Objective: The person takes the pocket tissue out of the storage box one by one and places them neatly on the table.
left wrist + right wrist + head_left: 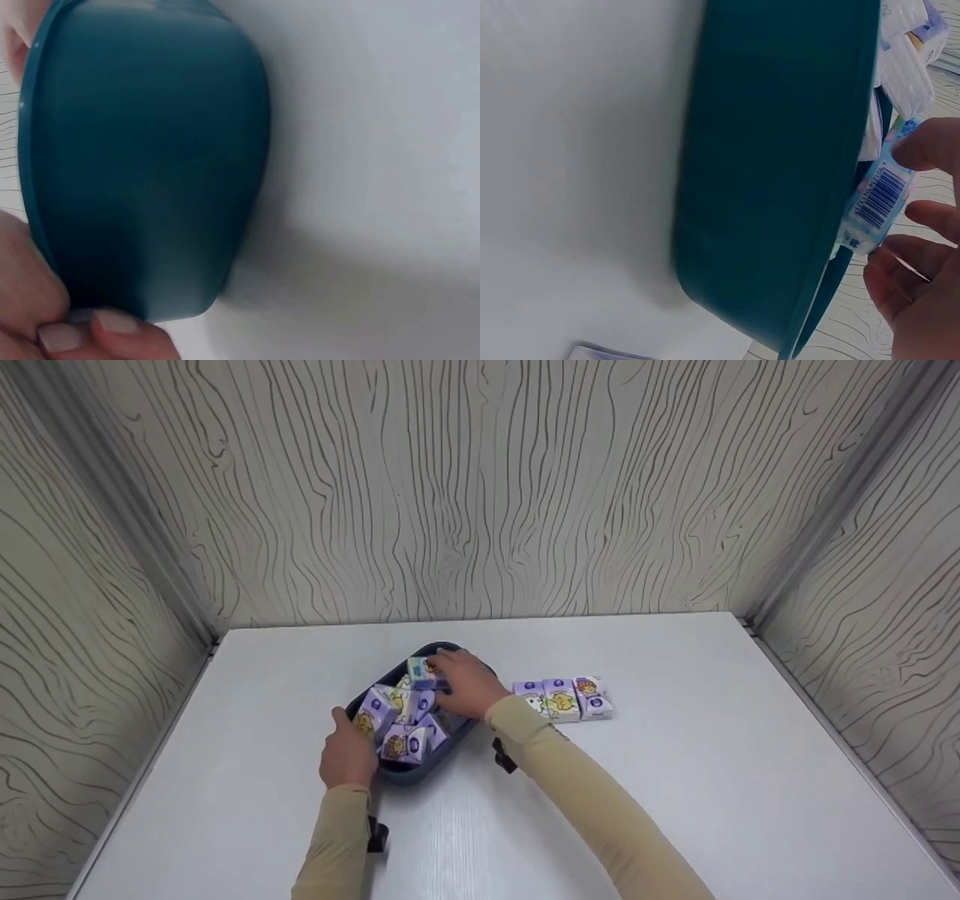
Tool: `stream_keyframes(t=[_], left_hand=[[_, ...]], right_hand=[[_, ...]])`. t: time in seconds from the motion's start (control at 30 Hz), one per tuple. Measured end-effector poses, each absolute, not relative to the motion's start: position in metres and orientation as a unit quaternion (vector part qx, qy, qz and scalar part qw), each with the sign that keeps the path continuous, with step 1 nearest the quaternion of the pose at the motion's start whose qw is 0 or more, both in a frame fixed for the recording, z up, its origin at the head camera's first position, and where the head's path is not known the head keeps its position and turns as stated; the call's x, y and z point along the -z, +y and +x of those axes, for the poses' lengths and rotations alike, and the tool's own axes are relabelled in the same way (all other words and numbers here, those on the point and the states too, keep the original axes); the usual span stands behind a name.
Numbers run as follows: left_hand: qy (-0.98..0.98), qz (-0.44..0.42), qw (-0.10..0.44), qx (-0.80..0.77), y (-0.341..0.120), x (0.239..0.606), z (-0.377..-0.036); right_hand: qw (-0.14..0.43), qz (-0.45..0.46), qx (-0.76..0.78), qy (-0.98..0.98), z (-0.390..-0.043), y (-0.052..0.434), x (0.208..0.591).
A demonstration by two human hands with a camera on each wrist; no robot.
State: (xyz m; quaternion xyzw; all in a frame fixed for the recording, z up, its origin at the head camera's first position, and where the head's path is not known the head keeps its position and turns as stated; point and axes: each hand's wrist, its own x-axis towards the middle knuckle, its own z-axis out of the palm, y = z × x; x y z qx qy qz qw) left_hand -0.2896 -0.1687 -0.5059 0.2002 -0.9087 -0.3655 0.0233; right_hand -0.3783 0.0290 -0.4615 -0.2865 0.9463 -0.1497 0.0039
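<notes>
From the head view, a dark teal tub is seen on the white table, filled with a loose heap of small purple and white packets. The tub's near left rim is gripped by the left hand. One packet at the far end of the heap is pinched by the right hand; its long axis cannot be told. A row of packets lies just right of the right hand, outside the tub.

In the left wrist view, the tub's outer wall is clasped at its edge by curled fingers.

In the right wrist view, a packet with a barcode is held at the tub's rim by the right thumb and fingers, its long axis running along the rim.
</notes>
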Motion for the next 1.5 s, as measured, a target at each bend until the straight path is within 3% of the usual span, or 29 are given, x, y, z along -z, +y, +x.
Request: stream_keyframes(t=[0.23,0.67,0.87,1.2,1.5], left_hand=[[-0.91,0.195,0.033,0.364,-0.168,0.506,-0.289],[-0.91,0.194,0.024,0.366,-0.168,0.507,-0.289],[-0.909,0.194,0.028,0.367,-0.169,0.509,-0.29],[-0.912,0.189,0.023,0.364,-0.171,0.505,-0.29],[-0.913,0.188,0.017,0.363,-0.171,0.505,-0.288]], right_hand=[[-0.028,-0.295,0.144,0.944,-0.377,0.033,0.464],[0.003,-0.279,0.234,0.931,-0.374,0.044,0.464],[-0.021,-0.282,0.243,0.928,-0.371,0.062,0.453],[-0.061,-0.222,0.225,0.947,-0.375,0.141,0.445],[-0.058,-0.082,0.229,0.968,-0.376,0.233,0.463]])
